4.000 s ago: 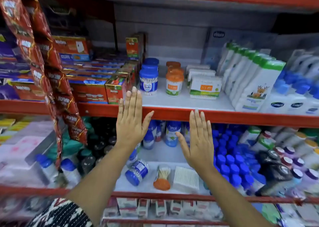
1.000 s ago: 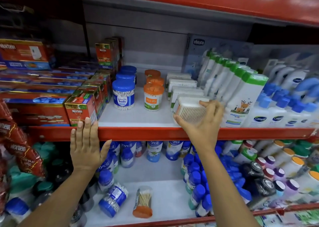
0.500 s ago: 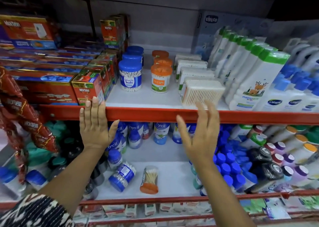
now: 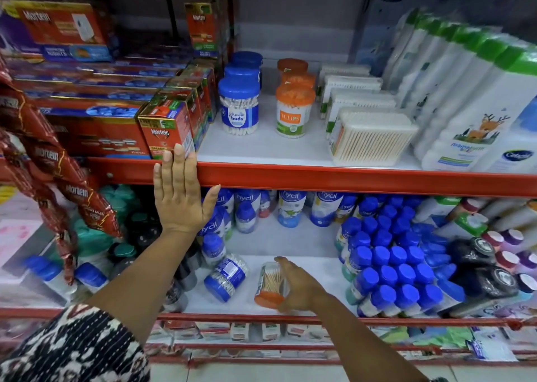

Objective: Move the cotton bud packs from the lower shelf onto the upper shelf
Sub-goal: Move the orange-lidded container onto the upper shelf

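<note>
Shop shelving, red edges. Upper shelf (image 4: 261,149): rectangular cotton bud box (image 4: 373,137) sits at front. Lower shelf (image 4: 305,268): seemingly two to go. Orange-lidded jar (image 4: 268,286) on its side, right hand (image 4: 302,287) grip curled round it; blue-lidded jar (image 4: 225,277) lying beside. Left hand (image 4: 178,201) flat, fingers straight, on upper edge.

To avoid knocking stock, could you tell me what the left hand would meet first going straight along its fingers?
The left hand, flat on the red shelf edge, points upward; it would likely first meet the red-and-green cardboard Mortein box, though depth is unclear.
</note>
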Demonstrator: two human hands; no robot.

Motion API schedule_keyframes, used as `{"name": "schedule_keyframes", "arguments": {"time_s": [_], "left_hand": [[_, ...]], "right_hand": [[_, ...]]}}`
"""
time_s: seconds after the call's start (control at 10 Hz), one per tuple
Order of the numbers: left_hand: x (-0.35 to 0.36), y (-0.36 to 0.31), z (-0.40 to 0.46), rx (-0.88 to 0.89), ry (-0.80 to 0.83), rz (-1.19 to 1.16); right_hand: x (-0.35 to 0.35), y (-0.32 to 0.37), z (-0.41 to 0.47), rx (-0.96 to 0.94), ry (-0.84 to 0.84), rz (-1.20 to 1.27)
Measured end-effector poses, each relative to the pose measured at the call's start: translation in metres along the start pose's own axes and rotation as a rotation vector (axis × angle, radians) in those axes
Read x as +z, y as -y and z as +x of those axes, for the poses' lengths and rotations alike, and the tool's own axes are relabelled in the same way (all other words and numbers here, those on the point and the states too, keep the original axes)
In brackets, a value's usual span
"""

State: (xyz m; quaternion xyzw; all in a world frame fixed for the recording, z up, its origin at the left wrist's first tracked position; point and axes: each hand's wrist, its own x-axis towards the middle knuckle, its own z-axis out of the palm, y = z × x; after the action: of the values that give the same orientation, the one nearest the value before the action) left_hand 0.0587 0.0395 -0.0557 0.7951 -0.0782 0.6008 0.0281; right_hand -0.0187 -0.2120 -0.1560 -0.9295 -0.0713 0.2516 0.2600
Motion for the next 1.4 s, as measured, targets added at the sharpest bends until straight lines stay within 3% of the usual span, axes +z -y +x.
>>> {"name": "schedule_keyframes", "arguments": {"time_s": [0.1,0.2,0.3,0.7,1.0,1.2,1.3,1.4], "left_hand": [[0.0,-0.004,0.001,0.016,-0.013,-0.018],[0.0,-0.008,-0.004,0.045,0.015,-0.054],[0.001,-0.005,-0.008,0.046,0.006,-0.04],[0.0,0.006,-0.007,0.032,0.009,-0.026],[-0.002,0.005,-0.008,0.03,0.012,-0.042],[0.001,0.005,-0.01,0.028,-0.001,-0.035],[0.001,0.006,-0.011,0.03,-0.005,-0.026],[0.002,0.005,-0.011,0.026,-0.004,-0.029]], "right_hand": [[-0.005,0.0,-0.007,0.004,-0.074,0.212],[0.002,0.0,-0.025,0.068,-0.167,0.768],[-0.001,-0.002,-0.038,0.097,-0.157,1.108],[-0.034,0.014,-0.068,0.258,-0.081,1.937],[-0.044,0.03,-0.091,0.151,-0.144,1.916],[-0.09,0.084,-0.126,-0.232,-0.175,1.741],[-0.126,0.116,-0.138,-0.377,-0.218,1.534],[-0.161,0.145,-0.134,-0.381,-0.354,1.23]]}}
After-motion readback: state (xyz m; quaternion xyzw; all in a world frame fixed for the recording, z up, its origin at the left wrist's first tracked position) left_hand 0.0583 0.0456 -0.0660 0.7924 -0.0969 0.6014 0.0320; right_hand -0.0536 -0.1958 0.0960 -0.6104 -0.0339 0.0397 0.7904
